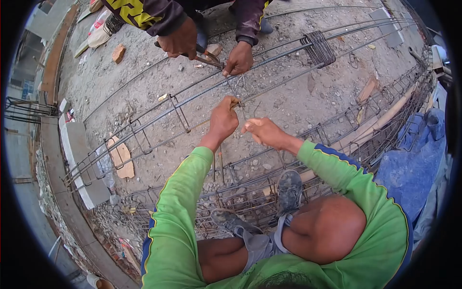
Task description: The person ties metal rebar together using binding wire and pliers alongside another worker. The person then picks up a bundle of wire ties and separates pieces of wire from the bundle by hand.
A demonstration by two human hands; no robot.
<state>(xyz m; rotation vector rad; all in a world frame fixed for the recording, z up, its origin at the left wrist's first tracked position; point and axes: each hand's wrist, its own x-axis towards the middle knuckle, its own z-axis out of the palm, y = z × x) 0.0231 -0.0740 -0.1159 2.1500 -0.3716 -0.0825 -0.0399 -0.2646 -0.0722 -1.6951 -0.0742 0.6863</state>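
Observation:
My left hand (pixel 224 120) is closed at the near steel rod (pixel 279 85) of a long rebar cage, its fingertips pinched around the rod and thin wire. Just right of it and a little lower, my right hand (pixel 263 132) is closed, with a thin wire (pixel 244 111) running up from its fingers to the rod. A metal stirrup (pixel 179 113) stands around the rods to the left. Across the cage, a co-worker's hand (pixel 180 39) holds pincers (pixel 208 57) at the far rods, and their other hand (pixel 239 59) pinches at the same spot.
A bundle of stirrups (pixel 318 49) hangs on the rods at upper right. More rebar cages (pixel 231 185) lie by my shoes (pixel 289 190). A blue tarp (pixel 409 164) is at right, concrete blocks (pixel 83 159) at left. Broken brick (pixel 118 53) lies on the gravel.

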